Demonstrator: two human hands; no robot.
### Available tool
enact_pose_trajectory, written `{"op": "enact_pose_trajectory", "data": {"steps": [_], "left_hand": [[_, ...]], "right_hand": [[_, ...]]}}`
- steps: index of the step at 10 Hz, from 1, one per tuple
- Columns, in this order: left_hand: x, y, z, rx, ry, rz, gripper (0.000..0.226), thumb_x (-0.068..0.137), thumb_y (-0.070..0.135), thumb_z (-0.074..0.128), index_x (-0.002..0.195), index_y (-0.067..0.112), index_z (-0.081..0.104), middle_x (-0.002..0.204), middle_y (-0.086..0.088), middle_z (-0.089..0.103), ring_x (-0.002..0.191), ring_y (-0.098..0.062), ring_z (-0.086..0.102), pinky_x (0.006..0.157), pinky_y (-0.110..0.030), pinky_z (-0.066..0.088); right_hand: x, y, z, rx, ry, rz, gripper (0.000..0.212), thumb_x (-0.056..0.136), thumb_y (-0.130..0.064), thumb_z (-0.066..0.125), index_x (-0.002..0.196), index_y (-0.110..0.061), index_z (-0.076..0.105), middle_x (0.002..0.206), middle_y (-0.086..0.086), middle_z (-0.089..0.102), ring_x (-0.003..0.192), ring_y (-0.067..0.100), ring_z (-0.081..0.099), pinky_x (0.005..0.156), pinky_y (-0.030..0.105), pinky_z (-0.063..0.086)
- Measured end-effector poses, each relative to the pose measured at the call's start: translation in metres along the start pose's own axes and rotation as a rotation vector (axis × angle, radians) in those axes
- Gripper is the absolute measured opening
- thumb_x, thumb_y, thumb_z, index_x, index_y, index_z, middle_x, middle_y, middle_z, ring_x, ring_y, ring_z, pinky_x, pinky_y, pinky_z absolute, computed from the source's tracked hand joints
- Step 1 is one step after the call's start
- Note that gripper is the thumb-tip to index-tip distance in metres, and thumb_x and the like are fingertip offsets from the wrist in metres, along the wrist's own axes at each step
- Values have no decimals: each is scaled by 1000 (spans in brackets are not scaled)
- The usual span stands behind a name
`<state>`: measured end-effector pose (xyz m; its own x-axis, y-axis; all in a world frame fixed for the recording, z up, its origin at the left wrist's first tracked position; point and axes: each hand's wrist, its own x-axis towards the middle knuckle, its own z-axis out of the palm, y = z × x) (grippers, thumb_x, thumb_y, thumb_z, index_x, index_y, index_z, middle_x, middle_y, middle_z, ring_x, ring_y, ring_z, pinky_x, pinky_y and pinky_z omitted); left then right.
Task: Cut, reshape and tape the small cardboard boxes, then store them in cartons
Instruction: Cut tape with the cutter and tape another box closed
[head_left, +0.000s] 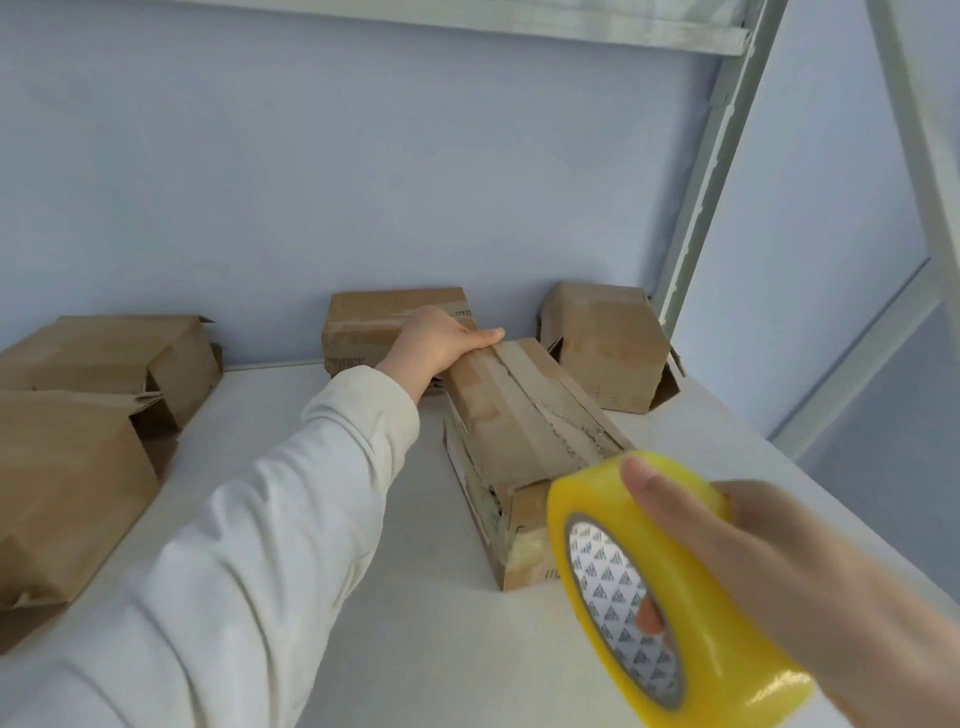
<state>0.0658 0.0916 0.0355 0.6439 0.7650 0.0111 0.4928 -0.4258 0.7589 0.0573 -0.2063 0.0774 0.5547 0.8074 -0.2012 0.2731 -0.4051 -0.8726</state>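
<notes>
Clamping tape roll in right grip; left grip clasps far end of box.

— Any writing here that can actually be read?

— None. The inner core of the tape roll has a repeated pattern of small dark triangle marks on white, but no letters can be made out.

— And the boxes?

— The long box, lying toward the right edge of the shelf, has dark print low on its near end face and along its left side. All of it is too blurred to read. The flat box at the shelf's back edge shows a short row of dark characters at its upper right and another low on its front, both illegible. The corner box, at the back right corner, has faint print low on its front, and that is unreadable too.
</notes>
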Motion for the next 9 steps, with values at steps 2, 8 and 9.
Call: {"op": "enact_pose_trajectory", "data": {"steps": [2,8,9], "left_hand": [[-3,-7,5,-111,26,61,35,80,41,69,85,6,72,86,-6,69,88,-23,64,75,-28,47],[-100,-9,-17,202,-208,720,53,70,69,50,120,54,44,131,25,48,124,1,42,106,-34,34],[-95,8,-29,-86,-201,531,40,74,62,44,107,44,60,115,11,63,107,-4,56,91,-29,45]], "right_hand": [[-1,15,16,-14,91,79,47,81,-61,41,66,-22,61,44,-22,59,47,-15,53,42,3,37],[-1,-8,-21,301,-267,-188,49,54,-53,76,93,-23,73,99,13,71,92,32,68,86,46,51],[15,-43,-36,404,-210,-362,37,56,-32,81,86,-11,76,98,18,71,85,32,70,75,45,55]]}}
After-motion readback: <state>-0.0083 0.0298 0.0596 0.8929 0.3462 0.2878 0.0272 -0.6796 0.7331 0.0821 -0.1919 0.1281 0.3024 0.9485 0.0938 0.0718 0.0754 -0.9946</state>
